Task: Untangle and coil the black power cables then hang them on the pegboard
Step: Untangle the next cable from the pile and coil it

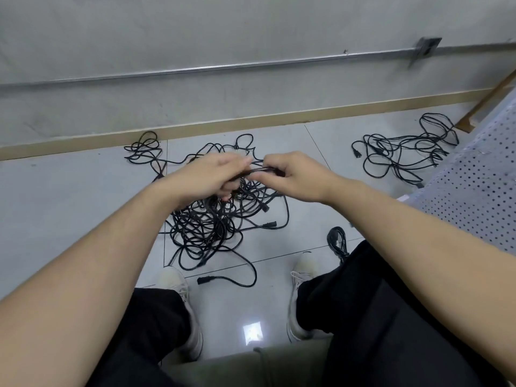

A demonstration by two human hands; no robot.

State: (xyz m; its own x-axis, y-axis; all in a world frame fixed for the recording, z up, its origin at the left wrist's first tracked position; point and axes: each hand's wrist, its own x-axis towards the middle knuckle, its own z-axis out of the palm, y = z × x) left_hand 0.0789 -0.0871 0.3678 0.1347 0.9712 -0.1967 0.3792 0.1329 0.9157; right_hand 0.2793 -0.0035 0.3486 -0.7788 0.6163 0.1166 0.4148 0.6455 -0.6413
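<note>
Black cable (pixel 261 170) (taut) between both hands' fingers (pixel 275 170)

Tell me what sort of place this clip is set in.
Probably a workshop or storeroom corner, indoors: a bare grey wall with surface-mounted metal conduit, a tiled floor strewn with tangled black cables, and a perforated pegboard leaning at the right.

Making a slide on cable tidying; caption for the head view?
Both hands, left hand and right hand, hold a black cable above the tangled pile on the floor.
</note>
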